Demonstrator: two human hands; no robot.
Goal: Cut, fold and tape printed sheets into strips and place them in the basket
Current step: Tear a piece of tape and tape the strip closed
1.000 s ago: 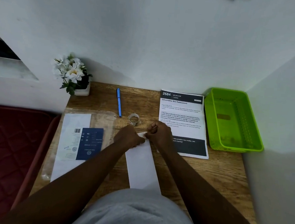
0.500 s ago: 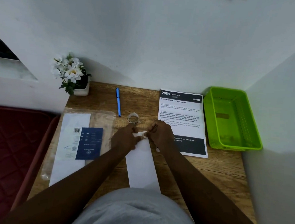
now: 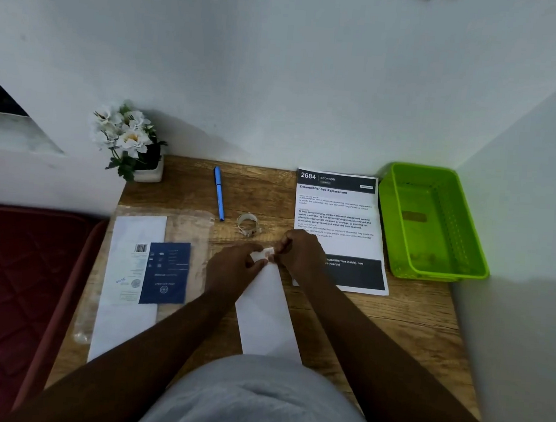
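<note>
Wooden tabletop (image 3: pixel 394 320) in a white-walled corner. Fingers (image 3: pixel 260 254) of the left hand (image 3: pixel 232 270) and of the right hand (image 3: pixel 300 251) pinch the far end of a folded white strip (image 3: pixel 267 313), seemingly with a bit of tape there. Its long axis runs from the fingers back toward the body; both forearms reach forward, converging. A tape roll (image 3: pixel 247 223) lies just beyond, the printed sheet (image 3: pixel 336 212) right, the green basket (image 3: pixel 466 255) farther right.

Left grip (image 3: pixel 232 269) and right grip (image 3: pixel 298 250) meet, apparently pinching.
</note>
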